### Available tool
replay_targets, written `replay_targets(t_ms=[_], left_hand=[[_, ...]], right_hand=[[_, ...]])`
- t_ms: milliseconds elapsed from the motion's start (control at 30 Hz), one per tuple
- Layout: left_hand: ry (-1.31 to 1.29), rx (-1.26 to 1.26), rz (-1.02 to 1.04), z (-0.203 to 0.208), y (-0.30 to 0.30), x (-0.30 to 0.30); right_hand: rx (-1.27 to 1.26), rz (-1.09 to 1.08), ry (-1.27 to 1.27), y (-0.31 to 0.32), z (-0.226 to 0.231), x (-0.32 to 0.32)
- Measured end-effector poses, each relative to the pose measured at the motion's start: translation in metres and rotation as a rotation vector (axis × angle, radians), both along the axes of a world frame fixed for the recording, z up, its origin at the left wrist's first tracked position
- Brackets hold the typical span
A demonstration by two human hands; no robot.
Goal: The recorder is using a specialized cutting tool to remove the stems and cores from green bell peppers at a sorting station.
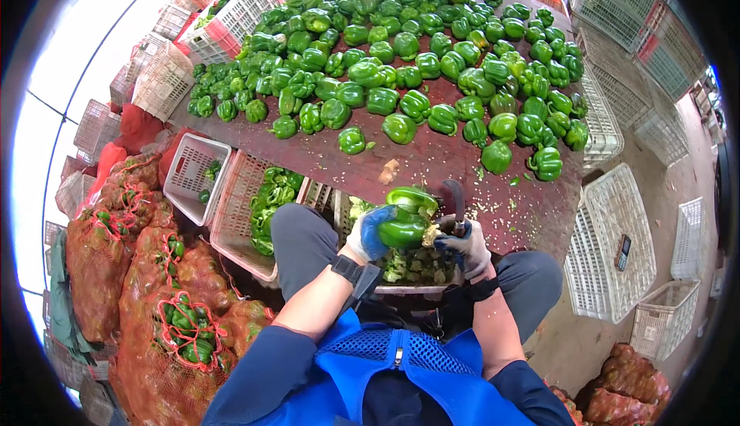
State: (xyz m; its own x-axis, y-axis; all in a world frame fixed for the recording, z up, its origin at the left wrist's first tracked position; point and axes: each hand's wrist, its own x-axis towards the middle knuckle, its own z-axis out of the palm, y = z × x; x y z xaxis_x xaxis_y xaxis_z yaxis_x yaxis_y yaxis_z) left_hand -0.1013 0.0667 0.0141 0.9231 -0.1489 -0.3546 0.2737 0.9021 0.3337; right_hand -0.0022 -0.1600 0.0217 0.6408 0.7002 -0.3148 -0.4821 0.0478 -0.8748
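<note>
From where I stand, the left hand (371,233), in a blue-and-white glove, is clamped around a green pepper (402,233) held low before the person's body. Another glossy green piece (412,198) sits against its upper side; I can't tell whether it's the same pepper split open. The gloved right hand (467,252) is closed around a curved knife (455,195), its dark blade pointing up and away from the grip, the knuckles close by the pale, seedy core (432,235). Right under the grip, between the knees, a crate (412,290) holds pale cores and green scraps. Left of the grip, a pinkish crate (231,222) is partly filled with green pepper pieces, and farther left bulge red net sacks (189,272). Off to the right, a mobile phone (623,252) lies on a white crate (597,222). Just beyond the grip starts the dark red table (331,156), strewn with seeds (505,208) on the right, and past that spreads a great heap of whole peppers (370,75).
</note>
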Motion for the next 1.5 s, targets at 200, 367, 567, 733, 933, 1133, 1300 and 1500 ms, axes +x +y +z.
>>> replay_targets(t_ms=[200, 367, 567, 733, 933, 1133, 1300, 1500], left_hand=[[0.054, 0.797, 0.532, 0.054, 0.043, -0.012], [0.059, 1.135, 0.806, 0.089, 0.148, -0.05], [0.68, 2.257, 0.433, 0.066, 0.275, -0.079], [0.173, 2.019, 0.069, 0.102, 0.169, 0.06], [-0.366, 2.397, -0.048, 0.042, 0.109, 0.209], [-0.437, 2.691, -0.734, 0.039, 0.1, 0.296], [-0.376, 2.645, -0.702, 0.037, 0.109, 0.313], [-0.262, 2.685, -0.708, 0.029, 0.104, 0.289]], right_hand=[[-0.168, 0.009, -0.346, 0.002, -0.019, -0.005], [-0.208, -0.027, -0.362, -0.001, -0.046, -0.006], [-0.354, -0.021, -0.395, 0.005, -0.053, -0.001], [-0.393, -0.213, -0.357, 0.001, -0.067, 0.001], [-0.289, -0.293, -0.284, 0.003, -0.074, 0.002], [-0.238, -0.363, -0.163, -0.002, -0.053, 0.006], [-0.251, -0.383, -0.137, -0.005, -0.054, 0.011], [-0.262, -0.347, -0.211, -0.002, -0.056, 0.007]])
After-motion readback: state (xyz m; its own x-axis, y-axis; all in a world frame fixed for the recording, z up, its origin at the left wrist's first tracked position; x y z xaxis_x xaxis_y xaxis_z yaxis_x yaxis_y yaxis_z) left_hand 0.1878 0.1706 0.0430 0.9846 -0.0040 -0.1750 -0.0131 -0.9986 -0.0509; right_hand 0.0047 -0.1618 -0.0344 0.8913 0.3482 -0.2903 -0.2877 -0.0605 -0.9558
